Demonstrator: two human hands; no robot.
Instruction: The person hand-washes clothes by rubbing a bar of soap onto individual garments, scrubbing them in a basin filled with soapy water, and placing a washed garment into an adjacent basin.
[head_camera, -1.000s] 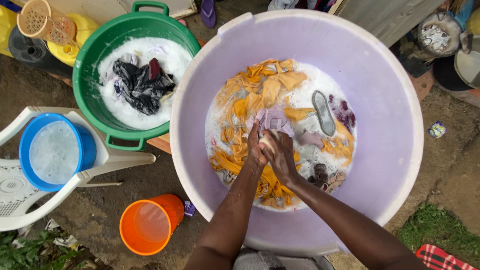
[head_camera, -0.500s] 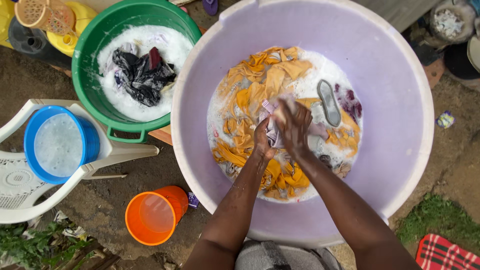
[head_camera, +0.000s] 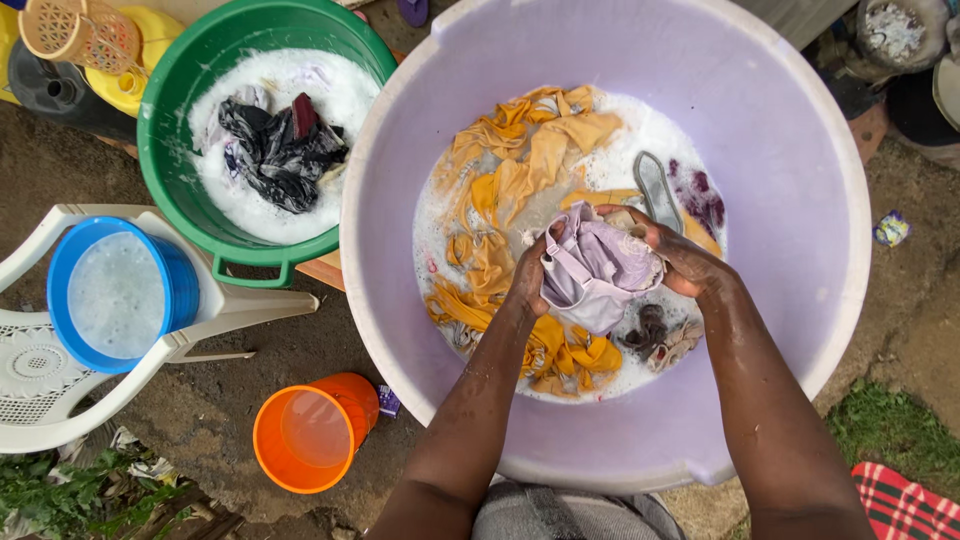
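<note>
Washing a lilac garment over a soapy tub

Left hand and right hand each clench the lilac garment, stretched between them above yellow cloth in the big lilac tub.

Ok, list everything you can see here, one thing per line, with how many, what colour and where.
big tub: 1, lilac, centre, holds suds and laundry
small garment: 1, lilac, held over the tub
yellow cloth: several folds, mustard, in the tub's suds
shoe insole: 1, grey, in the tub, upper right
green basin: 1, upper left, foam and dark clothes inside
blue bucket: 1, on the white plastic chair, left
orange bucket: 1, on the ground, lower left
left hand: grips the garment's left edge
right hand: grips its right side
</note>
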